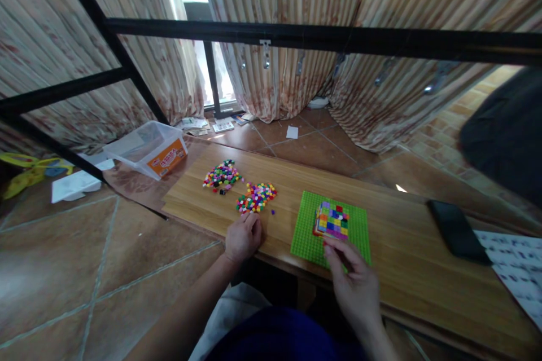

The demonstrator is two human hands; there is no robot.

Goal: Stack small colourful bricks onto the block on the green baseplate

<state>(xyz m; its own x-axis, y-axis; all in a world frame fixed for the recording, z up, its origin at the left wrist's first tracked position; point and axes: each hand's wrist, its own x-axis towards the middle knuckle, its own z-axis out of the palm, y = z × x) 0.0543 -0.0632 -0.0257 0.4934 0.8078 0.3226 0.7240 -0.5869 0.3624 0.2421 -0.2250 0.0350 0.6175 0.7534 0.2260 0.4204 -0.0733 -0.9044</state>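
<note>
A green baseplate [301, 237] lies on the wooden board, carrying a low block built of multicoloured toy bricks [333, 220]. My right hand [353, 279] is over the near edge of the baseplate, thumb and forefinger pinched on a small red toy brick [325, 243] close to the built block. My left hand [244, 235] rests at the board's near edge with curled fingers; whatever they may hold is hidden. Just beyond it is a pile of loose toy bricks [256, 197], and a single dark blue brick [273, 212] lies to its right.
Farther left sits a second brick pile [222, 175]. A clear plastic bin [148, 149] with an orange label stands past the board's left end. To the right are a black phone [457, 231] and a printed sheet [514, 271]. A black metal rail [296, 32] crosses before the curtains.
</note>
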